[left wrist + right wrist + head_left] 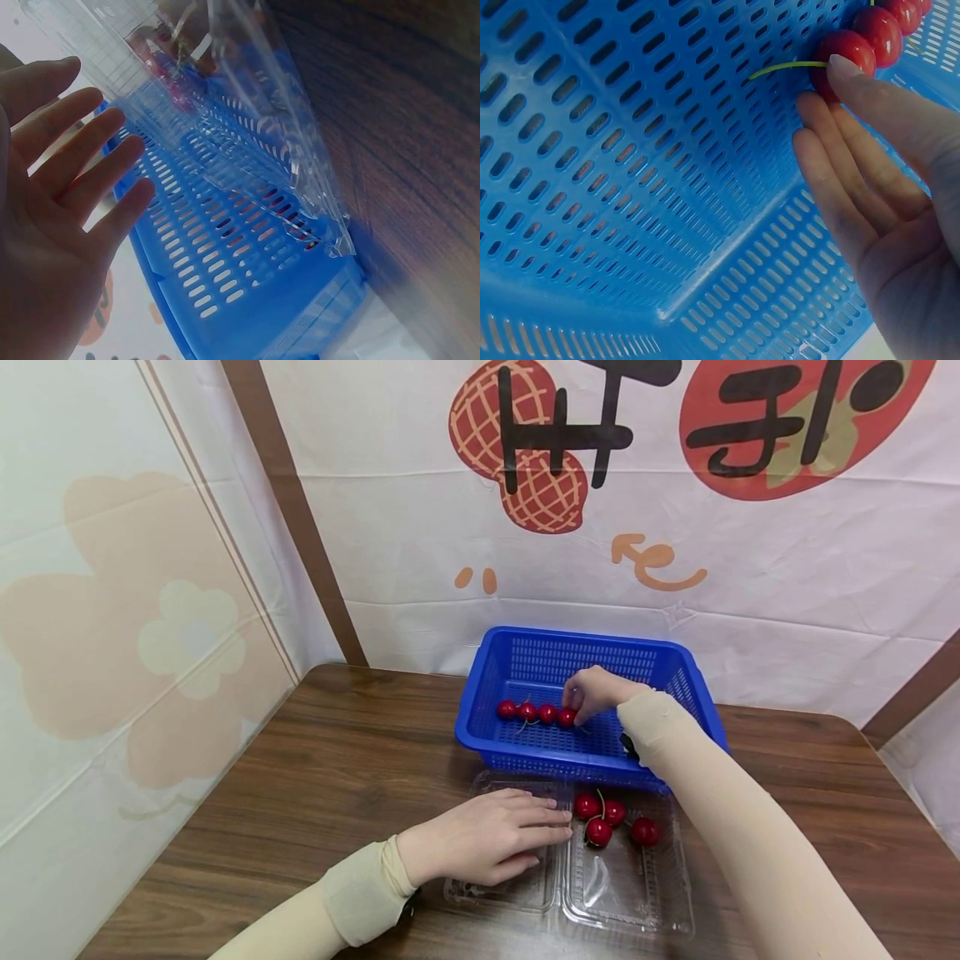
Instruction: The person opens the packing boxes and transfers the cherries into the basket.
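My right hand [594, 690] reaches into the blue basket [468, 710]. Its thumb and fingers pinch a red cherry [861, 49] whose green stem points away from the hand. That cherry forms the right end of a row of several cherries [527, 712] on the basket floor, close against its neighbour. Over the left half of a clear plastic clamshell box [615, 897], my left hand [491, 835] lies palm down, fingers straight and towards the hinge. In the box's right half sit several more cherries [598, 832], some with stems. The left wrist view shows that hand's fingers [86, 146] spread.
The basket stands at the back of a brown wooden table [337, 760], and the plastic box is right in front of it. Behind the table hangs a printed white cloth [397, 527]. My right forearm [735, 810] crosses over the basket's right front corner.
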Demonstrator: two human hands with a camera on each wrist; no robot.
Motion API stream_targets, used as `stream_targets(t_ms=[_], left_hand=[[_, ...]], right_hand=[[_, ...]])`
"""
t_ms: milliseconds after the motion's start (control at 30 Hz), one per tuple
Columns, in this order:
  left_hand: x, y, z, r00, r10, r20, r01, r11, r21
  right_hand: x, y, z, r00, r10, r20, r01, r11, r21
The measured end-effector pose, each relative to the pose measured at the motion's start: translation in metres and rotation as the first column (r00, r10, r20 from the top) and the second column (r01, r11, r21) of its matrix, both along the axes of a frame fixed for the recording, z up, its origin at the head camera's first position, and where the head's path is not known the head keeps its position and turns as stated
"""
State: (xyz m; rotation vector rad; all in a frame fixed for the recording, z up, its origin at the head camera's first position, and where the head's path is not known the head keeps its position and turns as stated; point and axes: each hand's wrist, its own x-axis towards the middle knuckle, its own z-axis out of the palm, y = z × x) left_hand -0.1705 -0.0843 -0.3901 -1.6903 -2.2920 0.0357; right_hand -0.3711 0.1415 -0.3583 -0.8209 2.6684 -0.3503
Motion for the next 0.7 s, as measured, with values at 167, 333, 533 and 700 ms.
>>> stream_targets(t_ms=[167, 333, 533, 700], left_hand=[[0.000, 0.001, 0.000, 1.000, 0.000, 0.002, 0.000, 1.000, 0.001], [0.000, 0.002, 0.000, 1.000, 0.001, 0.012, -0.001, 1.000, 0.000], [0.001, 0.002, 0.002, 1.000, 0.010, 0.010, -0.010, 1.000, -0.007], [0.001, 0.002, 0.001, 1.000, 0.010, 0.012, -0.010, 1.000, -0.003]], right_hand=[[0.000, 0.002, 0.001, 1.000, 0.000, -0.003, 0.000, 1.000, 0.005], [0.001, 0.003, 0.003, 1.000, 0.002, -0.009, -0.002, 1.000, 0.008], [0.001, 0.004, 0.007, 1.000, -0.004, -0.004, 0.004, 1.000, 0.016], [0.005, 0.008, 0.014, 1.000, -0.011, -0.023, 0.012, 0.999, 0.048]])
